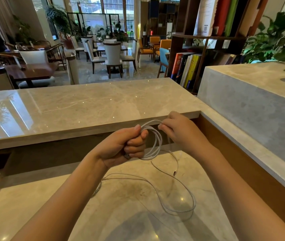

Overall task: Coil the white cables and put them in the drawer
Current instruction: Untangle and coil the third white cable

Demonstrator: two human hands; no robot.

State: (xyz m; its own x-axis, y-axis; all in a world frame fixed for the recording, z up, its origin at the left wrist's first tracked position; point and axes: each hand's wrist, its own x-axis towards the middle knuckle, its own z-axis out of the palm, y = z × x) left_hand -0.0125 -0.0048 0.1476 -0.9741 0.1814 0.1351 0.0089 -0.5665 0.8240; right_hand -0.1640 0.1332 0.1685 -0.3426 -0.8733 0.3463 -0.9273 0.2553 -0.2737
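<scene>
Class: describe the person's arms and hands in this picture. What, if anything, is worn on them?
The left forearm and right forearm are bare, no sleeves in view. The left hand and right hand show no gloves, rings, watch or bracelet.

Daylight pours through the far windows [93, 5], glare streaks the marble counter [13, 117], edges bend, soft shadows pool below.

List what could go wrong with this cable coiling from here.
The thin white cable coil hangs from the left hand; a slack grip could spring its loops apart. The loose white strand looping across the beige marble counter might knot or snag as the right hand feeds it in.
</scene>
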